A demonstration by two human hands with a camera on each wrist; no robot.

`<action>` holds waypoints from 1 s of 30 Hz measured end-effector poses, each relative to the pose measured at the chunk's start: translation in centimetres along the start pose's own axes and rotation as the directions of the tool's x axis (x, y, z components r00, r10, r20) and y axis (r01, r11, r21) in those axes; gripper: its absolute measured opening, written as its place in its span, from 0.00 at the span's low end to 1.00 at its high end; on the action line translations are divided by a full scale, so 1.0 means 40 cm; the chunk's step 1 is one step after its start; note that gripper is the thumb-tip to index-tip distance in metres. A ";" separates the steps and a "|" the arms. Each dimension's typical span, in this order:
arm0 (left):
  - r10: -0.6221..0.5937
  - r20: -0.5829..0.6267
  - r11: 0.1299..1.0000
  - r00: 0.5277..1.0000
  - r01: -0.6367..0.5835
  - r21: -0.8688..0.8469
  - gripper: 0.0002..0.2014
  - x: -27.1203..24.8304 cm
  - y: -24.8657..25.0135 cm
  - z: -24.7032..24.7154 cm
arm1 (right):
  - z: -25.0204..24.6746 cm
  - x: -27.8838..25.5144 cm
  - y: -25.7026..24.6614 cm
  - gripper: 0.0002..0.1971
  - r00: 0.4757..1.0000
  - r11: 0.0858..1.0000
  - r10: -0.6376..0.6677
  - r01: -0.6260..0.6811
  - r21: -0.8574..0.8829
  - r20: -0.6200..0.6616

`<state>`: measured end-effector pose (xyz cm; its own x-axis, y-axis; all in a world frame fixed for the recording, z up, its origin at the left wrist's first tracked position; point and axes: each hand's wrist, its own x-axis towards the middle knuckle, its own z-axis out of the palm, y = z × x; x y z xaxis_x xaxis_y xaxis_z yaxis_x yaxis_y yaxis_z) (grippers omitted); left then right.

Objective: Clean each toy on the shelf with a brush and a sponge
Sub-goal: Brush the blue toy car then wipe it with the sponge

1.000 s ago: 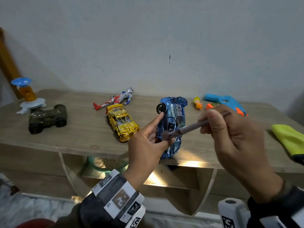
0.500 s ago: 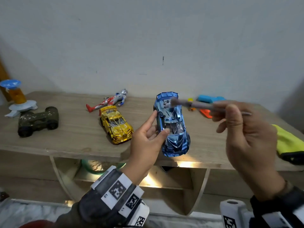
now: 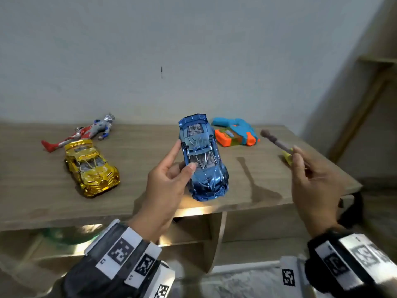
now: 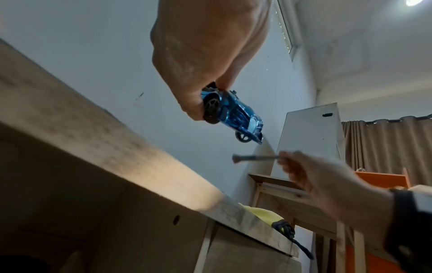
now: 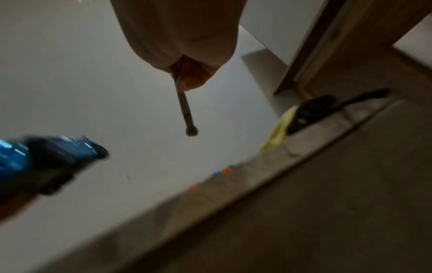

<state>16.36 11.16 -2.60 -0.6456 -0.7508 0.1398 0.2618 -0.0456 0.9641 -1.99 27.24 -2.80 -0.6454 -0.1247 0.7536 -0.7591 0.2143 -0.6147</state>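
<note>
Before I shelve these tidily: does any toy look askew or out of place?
Only the action figure: it lies flat on the shelf behind the gold car, not standing. No visible damage.

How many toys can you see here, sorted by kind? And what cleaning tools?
Toy cars: 2, the blue car held in the left hand and the gold car on the shelf
Action figure: 1
Toy gun: 1
Brush: 1, in the right hand
Sponge: 1, yellow, at the shelf's right end
Total: 6
</note>
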 end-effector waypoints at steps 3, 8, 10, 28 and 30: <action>-0.025 0.038 1.000 0.999 0.025 -0.005 0.31 0.005 -0.021 0.025 | 0.005 -0.019 0.091 0.13 0.999 0.983 -0.006 0.012 -0.182 0.036; -0.060 0.064 0.998 0.996 0.060 -0.012 0.31 0.018 -0.043 0.057 | 0.024 -0.039 0.183 0.10 0.994 0.952 -0.022 0.055 -0.302 0.111; -0.070 0.075 0.997 0.995 0.071 -0.021 0.31 0.025 -0.050 0.070 | 0.024 -0.042 0.200 0.08 0.990 0.937 -0.031 0.076 -0.341 0.135; -0.108 0.186 0.994 0.977 0.111 -0.007 0.31 0.064 -0.095 0.141 | -0.018 0.166 0.310 0.18 0.925 0.864 0.192 -0.001 -0.504 0.328; -0.107 0.180 0.994 0.978 0.112 -0.018 0.32 0.070 -0.103 0.142 | -0.013 0.172 0.319 0.20 0.896 0.849 0.244 -0.013 -0.528 0.370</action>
<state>9.42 12.98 -4.90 -0.7881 -0.6110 0.0745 0.2007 -0.1407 0.9695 -16.08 29.63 -5.36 -0.7952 -0.4179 0.4393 -0.5912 0.6952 -0.4088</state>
